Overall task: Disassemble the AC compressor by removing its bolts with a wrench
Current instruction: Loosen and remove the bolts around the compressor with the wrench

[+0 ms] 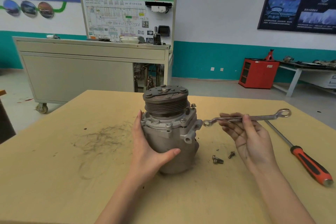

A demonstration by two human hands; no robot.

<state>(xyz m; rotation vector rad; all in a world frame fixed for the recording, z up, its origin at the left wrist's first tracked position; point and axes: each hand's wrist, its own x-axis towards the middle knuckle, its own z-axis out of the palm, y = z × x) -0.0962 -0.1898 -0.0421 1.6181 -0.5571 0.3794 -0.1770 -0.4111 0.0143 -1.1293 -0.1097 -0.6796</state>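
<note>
Compressor: the AC compressor point(171, 132) stands upright in the middle of the tan table point(72, 178), pulley end up.
Left hand: the left hand point(145, 143) wraps the housing from its left side, with the thumb across the front and the fingers hidden behind.
Right hand: the right hand point(249, 132), palm up, pinches the wrench point(247, 118) by its shank.
Wrench: roughly level, with its small ring end just beside the compressor's mounting ear, seemingly on no bolt.
Flange bolt: one flange bolt point(193, 105) stands raised at the right rim.
Loose bolts: two loose bolts point(217, 159) lie on the table near the right wrist.
Screwdriver: the orange-handled screwdriver point(298, 152) lies to the right.
</note>
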